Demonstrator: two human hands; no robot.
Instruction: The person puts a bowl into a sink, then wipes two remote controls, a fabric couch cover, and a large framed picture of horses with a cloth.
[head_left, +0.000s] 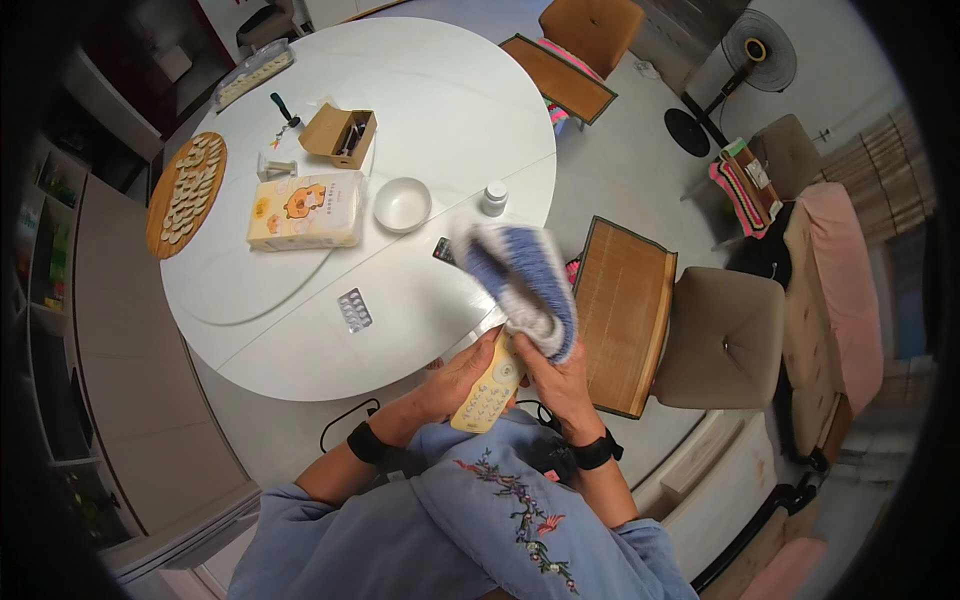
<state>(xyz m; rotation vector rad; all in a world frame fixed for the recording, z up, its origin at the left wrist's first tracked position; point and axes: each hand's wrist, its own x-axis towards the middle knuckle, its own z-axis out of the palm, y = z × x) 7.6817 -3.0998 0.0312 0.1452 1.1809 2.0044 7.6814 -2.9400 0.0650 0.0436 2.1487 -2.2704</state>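
My left hand (459, 375) grips a yellow remote-like item (487, 394) with printed marks and a round white spot; what it is exactly I cannot tell. My right hand (556, 379) holds a blue and white knitted slipper (536, 277), blurred, its thumb near the top of the yellow item. Beyond them on the round white table (405, 315) lie a black remote control (444, 251), partly behind the slipper, and a blister pack of pills (355, 310). A white bottle (495, 199) and a white bowl (403, 205) stand farther back.
A tissue pack (306, 211), an opened cardboard box (343, 135) and a wooden board of dumplings (186, 196) rest on the table's left half. Chairs, one a beige chair (724, 337), stand to the right, with a bamboo mat (626, 322) beside it and a fan (757, 51) beyond.
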